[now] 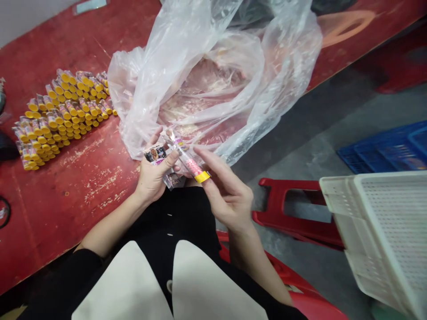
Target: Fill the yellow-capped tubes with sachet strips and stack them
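Observation:
A clear tube (pixel 191 162) with pink pieces inside and a yellow cap at its lower end slants between my hands. My left hand (pixel 153 175) is closed on small printed packets (pixel 156 154), its thumb against the tube's side. The thumb and fingers of my right hand (pixel 228 191) are round the yellow-capped end. Just beyond the hands lies a large clear plastic bag (pixel 213 102), open, with pinkish contents that I cannot make out singly. Many yellow-capped tubes (pixel 66 111) are stacked in rows on the red table (pixel 100 178) at the left.
At the right are a white perforated crate (pixel 363 231), a red stool (pixel 300 222) and blue crates (pixel 387 149) on the grey floor. An orange handle-like loop (pixel 350 26) lies at the table's far right. A black round object (pixel 6 146) is at the left edge.

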